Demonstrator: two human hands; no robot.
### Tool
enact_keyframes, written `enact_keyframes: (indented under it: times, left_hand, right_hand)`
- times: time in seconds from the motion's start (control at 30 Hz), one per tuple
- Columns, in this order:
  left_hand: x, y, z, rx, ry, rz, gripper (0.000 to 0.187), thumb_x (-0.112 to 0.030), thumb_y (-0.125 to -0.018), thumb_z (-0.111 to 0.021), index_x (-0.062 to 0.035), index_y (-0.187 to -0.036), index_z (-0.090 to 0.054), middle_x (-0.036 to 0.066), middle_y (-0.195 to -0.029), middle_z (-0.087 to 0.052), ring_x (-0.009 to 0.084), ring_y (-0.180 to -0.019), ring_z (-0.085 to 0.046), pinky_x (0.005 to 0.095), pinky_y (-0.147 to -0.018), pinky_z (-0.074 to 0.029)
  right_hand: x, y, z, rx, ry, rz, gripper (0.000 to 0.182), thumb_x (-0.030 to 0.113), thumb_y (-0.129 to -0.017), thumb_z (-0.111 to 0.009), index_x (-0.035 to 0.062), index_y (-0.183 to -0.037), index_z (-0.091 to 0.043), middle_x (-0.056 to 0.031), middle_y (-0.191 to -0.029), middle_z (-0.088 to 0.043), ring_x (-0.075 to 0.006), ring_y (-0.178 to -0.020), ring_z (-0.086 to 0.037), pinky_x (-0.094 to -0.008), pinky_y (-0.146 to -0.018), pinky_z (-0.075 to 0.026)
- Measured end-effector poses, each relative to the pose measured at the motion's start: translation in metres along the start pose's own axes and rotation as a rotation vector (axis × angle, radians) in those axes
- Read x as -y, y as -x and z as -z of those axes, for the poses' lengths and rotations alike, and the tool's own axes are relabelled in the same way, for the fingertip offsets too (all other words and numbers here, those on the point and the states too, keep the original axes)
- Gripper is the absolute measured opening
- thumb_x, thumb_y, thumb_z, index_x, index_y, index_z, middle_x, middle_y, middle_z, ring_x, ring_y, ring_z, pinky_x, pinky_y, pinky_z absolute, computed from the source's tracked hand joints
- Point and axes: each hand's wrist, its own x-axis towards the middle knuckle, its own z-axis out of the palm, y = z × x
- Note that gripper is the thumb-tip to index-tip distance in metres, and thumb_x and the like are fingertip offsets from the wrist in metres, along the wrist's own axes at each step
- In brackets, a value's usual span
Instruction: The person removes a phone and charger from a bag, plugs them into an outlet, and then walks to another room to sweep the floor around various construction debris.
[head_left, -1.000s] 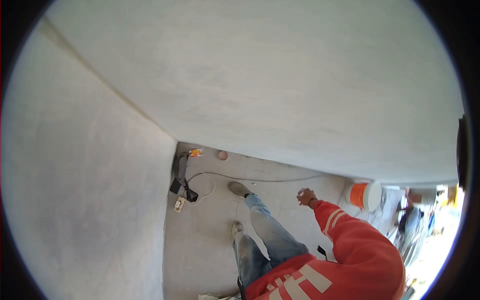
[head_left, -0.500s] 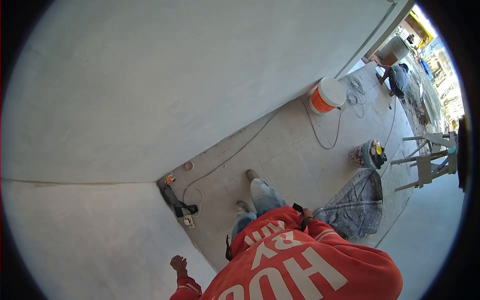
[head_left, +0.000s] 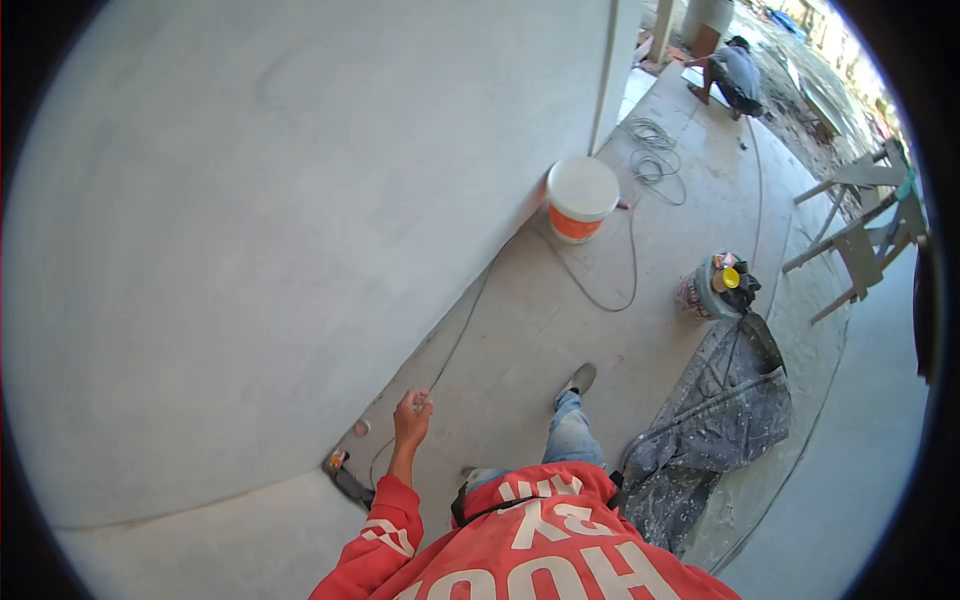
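Note:
My left hand (head_left: 411,418) is stretched out ahead of my red sleeve, over the floor near the wall. Its fingers are curled together; whether anything small is between them is too small to tell. A grey cable (head_left: 463,335) on the floor passes behind the fingers. My right hand is out of sight, hidden beyond the red hoodie (head_left: 560,520). Below the left hand, in the wall corner, lie a dark strap-like item (head_left: 349,487) and a small round pinkish object (head_left: 362,428).
A white-lidded bucket (head_left: 583,190) stands by the wall (head_left: 300,230), near coiled cable (head_left: 652,150). Farther right are a filled bucket (head_left: 705,293), a paint-spotted dark sheet (head_left: 700,420) and a wooden trestle (head_left: 860,255). Another person (head_left: 737,78) crouches at the back.
My left hand has risen and moved forward over the floor. My right hand, earlier at the waist by a black object, has gone out of sight. The view has turned and my feet have shifted.

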Motion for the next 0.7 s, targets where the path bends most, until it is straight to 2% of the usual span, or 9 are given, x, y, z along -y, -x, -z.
enact_keyframes:
  times: [0.17, 0.2, 0.23, 0.27, 0.3, 0.37, 0.47, 0.57, 0.7]
  left_hand:
    - [-0.065, -0.036, -0.158, 0.250, -0.197, -0.013, 0.028, -0.022, -0.083, -0.069, -0.0046, -0.104, -0.068, 0.013, -0.092, -0.073, 0.0240, -0.079, -0.073, 0.0357, -0.076, -0.056]
    - [-0.068, -0.040, -0.178, 0.295, -0.194, 0.063, 0.029, -0.023, -0.081, -0.069, -0.0050, -0.104, -0.069, 0.013, -0.090, -0.074, 0.0243, -0.078, -0.073, 0.0363, -0.077, -0.056]
    - [-0.080, -0.040, -0.192, 0.320, -0.248, 0.123, 0.027, -0.021, -0.082, -0.069, -0.0036, -0.104, -0.069, 0.012, -0.088, -0.073, 0.0211, -0.076, -0.072, 0.0330, -0.072, -0.057]
    - [-0.087, -0.037, -0.201, 0.345, -0.306, 0.189, 0.026, -0.019, -0.084, -0.069, -0.0023, -0.104, -0.069, 0.011, -0.087, -0.072, 0.0178, -0.075, -0.072, 0.0296, -0.067, -0.057]
    - [-0.082, -0.035, -0.211, 0.337, -0.383, 0.216, 0.027, -0.026, -0.079, -0.068, -0.0073, -0.097, -0.073, 0.012, -0.079, -0.074, 0.0254, -0.072, -0.073, 0.0375, -0.077, -0.056]
    - [-0.095, -0.022, -0.209, 0.467, -0.716, -0.027, 0.026, -0.030, -0.081, -0.065, -0.0100, -0.093, -0.075, 0.011, -0.083, -0.075, 0.0241, -0.078, -0.074, 0.0374, -0.079, -0.057]
    - [-0.104, -0.023, -0.200, 0.640, -0.874, 0.226, 0.024, -0.034, -0.081, -0.068, -0.0157, -0.094, -0.076, 0.010, -0.096, -0.075, 0.0282, -0.088, -0.073, 0.0434, -0.080, -0.056]
    - [-0.156, -0.067, -0.218, 0.725, -0.945, 0.372, 0.023, -0.032, -0.081, -0.068, -0.0153, -0.094, -0.075, 0.010, -0.096, -0.075, 0.0288, -0.088, -0.073, 0.0439, -0.080, -0.056]
    - [-0.237, -0.191, -0.298, 0.812, -1.037, 0.336, 0.021, -0.031, -0.082, -0.069, -0.0148, -0.094, -0.075, 0.011, -0.096, -0.075, 0.0295, -0.088, -0.073, 0.0445, -0.079, -0.056]
  right_hand:
    - [0.059, -0.137, 0.129, -0.137, 0.198, 0.299, 0.046, 0.034, -0.087, -0.065, 0.0038, -0.122, -0.063, -0.0231, -0.099, -0.072, -0.0410, -0.094, -0.071, -0.0478, -0.081, -0.058]
    - [0.090, -0.160, 0.168, -0.038, -0.130, 0.152, 0.043, 0.027, -0.087, -0.065, 0.0030, -0.123, -0.062, -0.0207, -0.097, -0.073, -0.0361, -0.085, -0.072, -0.0442, -0.073, -0.059]
    - [0.136, -0.169, 0.211, 0.007, -0.454, -0.015, 0.040, 0.020, -0.088, -0.066, 0.0021, -0.123, -0.061, -0.0183, -0.094, -0.073, -0.0312, -0.076, -0.074, -0.0406, -0.064, -0.061]
    - [0.179, -0.178, 0.255, -0.112, -0.421, 0.092, 0.032, 0.012, -0.089, -0.063, 0.0002, -0.119, -0.062, -0.0151, -0.090, -0.073, -0.0253, -0.066, -0.073, -0.0337, -0.055, -0.059]
    - [0.217, -0.191, 0.299, -0.184, -0.383, 0.173, 0.031, 0.013, -0.091, -0.061, -0.0010, -0.119, -0.061, -0.0144, -0.088, -0.073, -0.0235, -0.066, -0.073, -0.0317, -0.056, -0.058]
    - [0.283, -0.216, 0.376, -0.315, -0.515, 0.314, 0.030, 0.010, -0.092, -0.059, -0.0016, -0.119, -0.062, -0.0133, -0.082, -0.072, -0.0210, -0.063, -0.072, -0.0308, -0.055, -0.057]
    - [0.373, -0.208, 0.478, -0.455, -0.689, 0.440, 0.027, 0.008, -0.088, -0.061, -0.0004, -0.113, -0.066, -0.0110, -0.070, -0.069, -0.0173, -0.057, -0.068, -0.0286, -0.056, -0.056]
    - [0.406, -0.237, 0.532, -0.499, -0.696, 0.492, 0.027, 0.004, -0.085, -0.059, -0.0009, -0.111, -0.066, -0.0099, -0.066, -0.067, -0.0175, -0.058, -0.070, -0.0288, -0.055, -0.055]
    - [0.375, -0.321, 0.541, -0.485, -0.553, 0.258, 0.033, -0.002, -0.081, -0.054, 0.0017, -0.111, -0.067, -0.0105, -0.068, -0.069, -0.0229, -0.062, -0.074, -0.0292, -0.055, -0.057]
